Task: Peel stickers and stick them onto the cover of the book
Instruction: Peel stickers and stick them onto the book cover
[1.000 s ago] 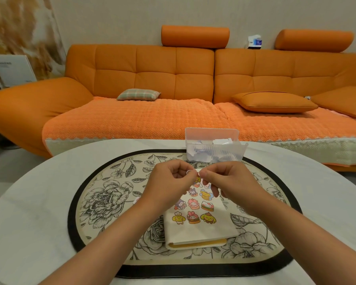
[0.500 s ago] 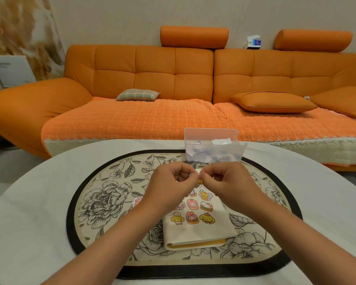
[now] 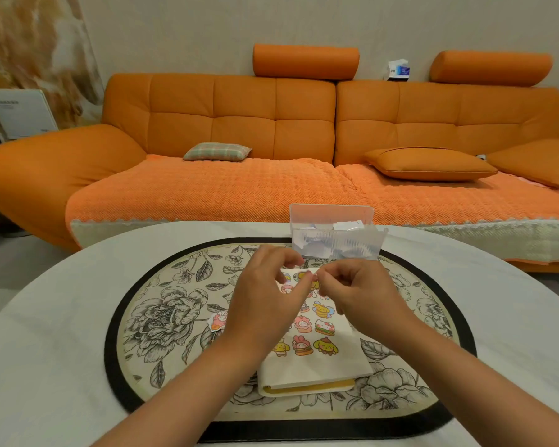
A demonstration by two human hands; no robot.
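So both your hands are up over the far end of the book (image 3: 317,361), fingertips meeting in the middle. Your left hand (image 3: 265,301) has thumb and forefinger curled in and pinching, the other fingers bent loosely above. Your right hand (image 3: 359,291) is curled up tight too, its fingertips nipped together right against the left ones. Between them there's a tiny sticker (image 3: 314,278), mostly hidden by your fingers, so I can't tell what's on it or whether its backing is on.

The book lies closed and flat on the floral placemat (image 3: 162,321), cream cover up, yellow page edge toward you. The cover already has a bunch of cartoon stickers in rows, and your hands cover the upper ones.

Other stuff: one loose sticker (image 3: 217,321) sits on the mat just left of your left wrist. A clear plastic box (image 3: 333,235) with white scraps of paper inside stands at the far rim of the mat, just beyond your knuckles. The mat sits on a white round table (image 3: 46,333). Behind that is an orange sofa (image 3: 239,117) with a plaid cushion (image 3: 218,151) and an orange cushion (image 3: 430,162).
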